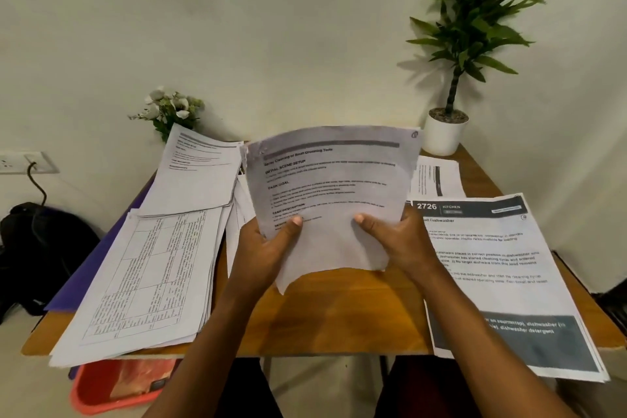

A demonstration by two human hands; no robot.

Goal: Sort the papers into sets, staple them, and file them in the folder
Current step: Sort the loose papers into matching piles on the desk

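Left grip (271, 248), right grip (397, 241) — both pinching printed sheets (325, 187), lower half

The wooden table (339, 316) bears a purple folder (98, 254) along its left side, with a spread pile of papers (149, 282) over it, jutting past the front edge. On the right a "2726 KITCHEN" stack (502, 282) overhangs the front too. Behind it lie a printed sheet (437, 176) and, at the far corner, a white plant pot (444, 134).

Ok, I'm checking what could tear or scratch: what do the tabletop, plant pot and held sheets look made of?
Tabletop: wood or wood-look laminate, brown grain, slight sheen. Plant pot: smooth white, ceramic or plastic, unclear. Held sheets: thin matte printed paper, edges curling.
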